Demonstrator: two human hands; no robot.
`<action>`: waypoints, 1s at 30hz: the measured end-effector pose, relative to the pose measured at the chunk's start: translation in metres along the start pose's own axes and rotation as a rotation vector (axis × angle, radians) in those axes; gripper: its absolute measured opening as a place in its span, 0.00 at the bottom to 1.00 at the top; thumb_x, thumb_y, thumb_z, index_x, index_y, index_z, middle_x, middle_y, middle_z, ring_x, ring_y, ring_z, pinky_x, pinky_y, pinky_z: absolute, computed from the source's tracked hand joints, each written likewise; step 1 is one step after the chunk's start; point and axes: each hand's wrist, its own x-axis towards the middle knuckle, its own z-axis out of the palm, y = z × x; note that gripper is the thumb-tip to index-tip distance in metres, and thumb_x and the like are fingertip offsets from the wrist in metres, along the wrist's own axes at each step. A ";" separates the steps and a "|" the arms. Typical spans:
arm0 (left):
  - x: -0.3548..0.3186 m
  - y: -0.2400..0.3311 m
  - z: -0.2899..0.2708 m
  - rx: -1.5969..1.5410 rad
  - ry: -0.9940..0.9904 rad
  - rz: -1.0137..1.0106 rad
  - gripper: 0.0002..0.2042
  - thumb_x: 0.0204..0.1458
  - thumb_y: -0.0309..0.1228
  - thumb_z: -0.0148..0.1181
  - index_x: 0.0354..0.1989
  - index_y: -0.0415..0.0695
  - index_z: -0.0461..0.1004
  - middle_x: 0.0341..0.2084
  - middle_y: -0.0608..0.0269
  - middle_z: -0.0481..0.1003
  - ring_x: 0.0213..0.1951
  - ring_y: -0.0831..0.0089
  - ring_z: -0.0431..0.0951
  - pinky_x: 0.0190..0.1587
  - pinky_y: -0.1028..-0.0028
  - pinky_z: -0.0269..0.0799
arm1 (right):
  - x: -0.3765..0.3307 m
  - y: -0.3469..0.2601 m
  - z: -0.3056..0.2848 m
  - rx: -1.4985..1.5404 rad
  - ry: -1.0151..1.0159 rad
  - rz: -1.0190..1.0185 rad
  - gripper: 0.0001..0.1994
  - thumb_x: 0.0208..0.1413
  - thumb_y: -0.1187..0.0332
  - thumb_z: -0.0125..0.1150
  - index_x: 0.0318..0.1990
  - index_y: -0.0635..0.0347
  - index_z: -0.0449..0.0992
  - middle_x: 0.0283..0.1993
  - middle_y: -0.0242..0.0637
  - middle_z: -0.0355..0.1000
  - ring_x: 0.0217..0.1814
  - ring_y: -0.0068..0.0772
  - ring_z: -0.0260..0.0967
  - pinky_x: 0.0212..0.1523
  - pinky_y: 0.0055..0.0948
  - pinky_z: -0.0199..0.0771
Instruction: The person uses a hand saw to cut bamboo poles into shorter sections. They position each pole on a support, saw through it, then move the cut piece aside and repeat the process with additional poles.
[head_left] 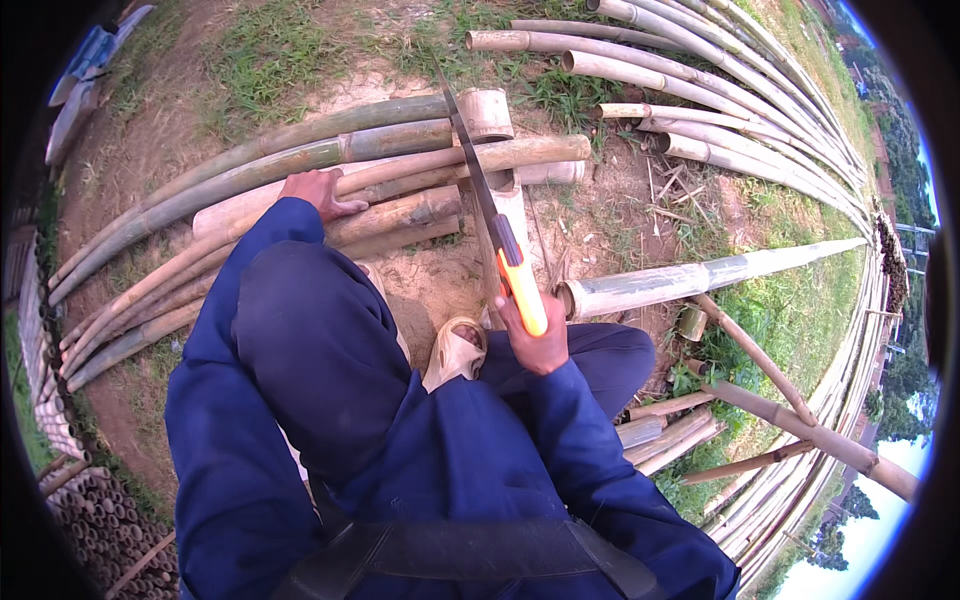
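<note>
My right hand (537,335) is closed round the yellow-orange handle of a hand saw (480,180). Its long dark blade points away from me and lies across a bamboo pole (400,172), near the end that sticks out to the right. To the left of the blade, my left hand (322,193) grips that pole from above, thumb on the near side. Several more bamboo poles (395,140) lie alongside, some greenish, some tan. Beyond the blade is a short, thick bamboo piece (486,115). Whether the teeth have cut in cannot be made out.
A thick bamboo pole (700,280) reaches off to the right beside my right knee. Further poles (690,75) lie fanned out at the far right. Stacked bamboo (110,520) fills the lower left. Pale sawdust covers the ground near my foot (458,350).
</note>
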 end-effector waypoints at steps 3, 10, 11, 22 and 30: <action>0.000 0.005 0.000 -0.090 0.071 -0.010 0.42 0.44 0.67 0.67 0.58 0.43 0.77 0.48 0.46 0.81 0.53 0.50 0.80 0.56 0.56 0.75 | 0.081 -0.010 0.017 0.050 0.020 -0.102 0.13 0.61 0.69 0.69 0.28 0.66 0.74 0.20 0.28 0.67 0.23 0.19 0.61 0.26 0.29 0.64; -0.013 -0.005 0.036 -0.195 0.502 0.105 0.25 0.49 0.45 0.74 0.51 0.45 0.75 0.46 0.58 0.75 0.54 0.54 0.75 0.57 0.59 0.71 | 0.083 0.019 0.010 0.201 0.054 0.090 0.12 0.61 0.68 0.69 0.27 0.62 0.76 0.21 0.25 0.69 0.24 0.16 0.62 0.27 0.26 0.64; -0.015 -0.008 0.037 -0.186 0.548 0.147 0.23 0.51 0.45 0.71 0.50 0.47 0.73 0.43 0.59 0.74 0.51 0.55 0.75 0.54 0.58 0.72 | 0.085 0.017 0.010 0.192 0.051 0.050 0.13 0.61 0.66 0.69 0.26 0.61 0.76 0.20 0.24 0.69 0.22 0.15 0.63 0.26 0.25 0.64; -0.031 -0.030 -0.029 -0.065 0.299 0.031 0.28 0.66 0.63 0.37 0.53 0.50 0.65 0.34 0.43 0.81 0.38 0.42 0.83 0.35 0.47 0.73 | 0.078 -0.003 0.010 0.324 0.038 0.030 0.10 0.62 0.70 0.65 0.28 0.60 0.73 0.16 0.29 0.66 0.13 0.19 0.61 0.17 0.23 0.62; -0.066 -0.013 -0.075 -0.074 0.258 0.019 0.31 0.68 0.61 0.33 0.50 0.43 0.67 0.30 0.38 0.80 0.38 0.41 0.82 0.42 0.46 0.72 | 0.083 0.005 0.006 0.317 0.016 0.034 0.09 0.62 0.71 0.66 0.30 0.60 0.73 0.17 0.30 0.67 0.15 0.20 0.62 0.19 0.23 0.63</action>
